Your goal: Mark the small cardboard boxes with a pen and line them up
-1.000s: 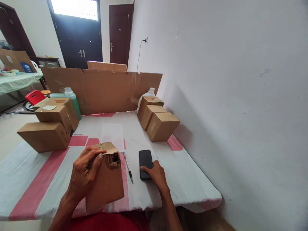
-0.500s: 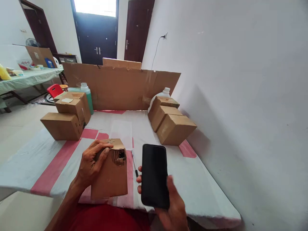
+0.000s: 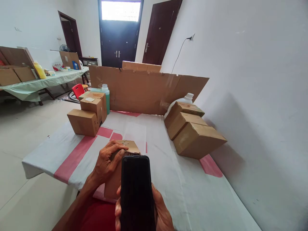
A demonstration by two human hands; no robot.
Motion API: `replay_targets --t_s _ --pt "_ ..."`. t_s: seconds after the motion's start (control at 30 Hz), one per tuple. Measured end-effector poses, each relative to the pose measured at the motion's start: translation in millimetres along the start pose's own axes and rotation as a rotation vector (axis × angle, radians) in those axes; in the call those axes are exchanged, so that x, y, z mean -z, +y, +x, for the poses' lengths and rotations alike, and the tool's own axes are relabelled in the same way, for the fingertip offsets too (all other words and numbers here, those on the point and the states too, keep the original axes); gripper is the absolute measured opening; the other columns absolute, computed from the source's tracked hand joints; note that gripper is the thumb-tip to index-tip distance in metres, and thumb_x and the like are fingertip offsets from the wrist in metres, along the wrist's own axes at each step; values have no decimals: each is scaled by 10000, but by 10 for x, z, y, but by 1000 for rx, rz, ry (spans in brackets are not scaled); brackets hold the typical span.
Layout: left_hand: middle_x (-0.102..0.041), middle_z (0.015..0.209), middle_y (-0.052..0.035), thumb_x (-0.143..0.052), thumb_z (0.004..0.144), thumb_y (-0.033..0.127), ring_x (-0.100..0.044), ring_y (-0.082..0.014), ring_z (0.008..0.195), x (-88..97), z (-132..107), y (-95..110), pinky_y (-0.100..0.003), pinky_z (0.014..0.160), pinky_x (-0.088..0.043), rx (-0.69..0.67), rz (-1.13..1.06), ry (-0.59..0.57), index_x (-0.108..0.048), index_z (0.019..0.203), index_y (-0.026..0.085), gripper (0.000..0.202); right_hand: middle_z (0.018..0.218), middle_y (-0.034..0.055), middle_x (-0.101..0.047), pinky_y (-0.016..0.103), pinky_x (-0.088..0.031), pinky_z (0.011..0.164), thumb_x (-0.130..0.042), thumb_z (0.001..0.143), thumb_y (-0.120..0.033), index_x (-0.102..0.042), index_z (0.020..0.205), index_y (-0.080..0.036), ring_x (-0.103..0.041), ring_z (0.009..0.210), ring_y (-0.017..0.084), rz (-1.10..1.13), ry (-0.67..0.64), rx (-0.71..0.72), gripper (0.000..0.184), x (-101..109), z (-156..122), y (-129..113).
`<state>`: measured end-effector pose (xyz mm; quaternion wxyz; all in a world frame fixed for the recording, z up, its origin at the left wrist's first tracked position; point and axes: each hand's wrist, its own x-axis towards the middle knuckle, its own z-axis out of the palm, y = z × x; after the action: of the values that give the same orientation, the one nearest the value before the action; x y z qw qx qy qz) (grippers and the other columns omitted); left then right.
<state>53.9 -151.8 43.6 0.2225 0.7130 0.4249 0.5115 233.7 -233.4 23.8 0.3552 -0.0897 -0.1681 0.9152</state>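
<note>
My right hand (image 3: 158, 213) holds a black phone (image 3: 136, 192) upright in front of me, dark screen facing me, fingers wrapped round its sides. My left hand (image 3: 107, 163) grips the top of a small cardboard box (image 3: 128, 146) that stands on the table's near edge; the phone hides most of the box. The table (image 3: 168, 179) has a white cloth with red stripes.
Three brown boxes (image 3: 196, 136) line the right side by the wall, three more (image 3: 88, 112) stand at the left. A cardboard sheet (image 3: 144, 88) stands across the back, with a green bottle (image 3: 106, 96) and a white bottle (image 3: 186, 98) before it. Another covered table (image 3: 36, 83) is far left.
My right hand lifted the phone off the table and brought it up in front of the small box. The view swung left. The pen is now hidden.
</note>
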Motion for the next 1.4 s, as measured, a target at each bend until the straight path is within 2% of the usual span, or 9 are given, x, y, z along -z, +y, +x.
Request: replay_targets --t_s 0.2,0.4,0.7,0.87,1.0,1.1,1.17,1.27,1.4 --pt "-703 1054 -26 -537 1044 250 -649 -167 1033 -6 14 -3 -289 931 -489 -8 8 3 -752 1134 249 233 928 153 -800 292 -549 732 -526 905 -724 -753 1161 -55 -775 795 234 8 57 29 751 -56 -28 -42" --pt "-707 1058 -26 -538 1041 244 -651 -171 1041 -13 30 12 -299 936 -493 -8 10 4 -754 1129 252 234 954 173 -794 299 -549 724 -457 935 -748 -743 1187 -63 -770 814 247 -49 60 76 784 -51 -55 -55" --pt "-705 1062 -26 -524 1049 266 -651 -172 1040 -22 32 16 -296 940 -491 4 34 2 -748 1101 252 231 962 167 -792 308 -554 775 -546 887 -748 -751 1186 -47 -764 830 243 -22 74 58 790 -51 -75 -79" --pt "-714 1062 -26 -540 1039 300 -655 -183 1030 9 45 6 -293 930 -485 22 69 10 -751 1096 244 226 992 173 -799 360 -575 786 -493 957 -705 -771 1155 -65 -756 810 247 -75 206 248 725 -13 -134 -213" --pt "-728 1065 -36 -538 1033 362 -654 -205 1013 50 131 -54 -308 920 -474 50 92 4 -759 1081 231 262 1102 165 -789 411 -568 886 -590 880 -756 -758 1172 -110 -751 934 276 -258 512 453 729 372 -142 -564" --pt "-734 1055 -41 -537 1020 424 -654 -220 1003 68 255 -112 -313 903 -467 84 64 -16 -765 1077 223 309 1026 108 -787 380 -552 846 -571 846 -795 -748 1117 -143 -720 920 257 -698 903 511 728 900 -113 -862" --pt "-742 1057 -50 -541 1005 467 -657 -233 1007 76 361 -159 -321 899 -463 128 40 -28 -770 1080 217 348 888 92 -764 368 -528 766 -499 821 -842 -741 932 -145 -684 849 260 -986 1133 482 747 1255 -93 -1017" --pt "-747 1050 -65 -573 958 529 -650 -252 1011 86 553 -261 -332 909 -451 223 -37 -42 -784 1055 201 402 724 86 -691 374 -474 708 -456 797 -821 -641 713 -185 -628 778 273 -1167 1275 420 668 1635 -96 -1157" --pt "-745 947 -60 -621 888 591 -632 -235 892 74 838 -487 -311 797 -458 360 -190 -62 -788 1006 172 467 723 92 -660 401 -438 748 -414 815 -626 -570 705 -240 -602 780 295 -1410 1376 357 431 1836 -166 -1222"
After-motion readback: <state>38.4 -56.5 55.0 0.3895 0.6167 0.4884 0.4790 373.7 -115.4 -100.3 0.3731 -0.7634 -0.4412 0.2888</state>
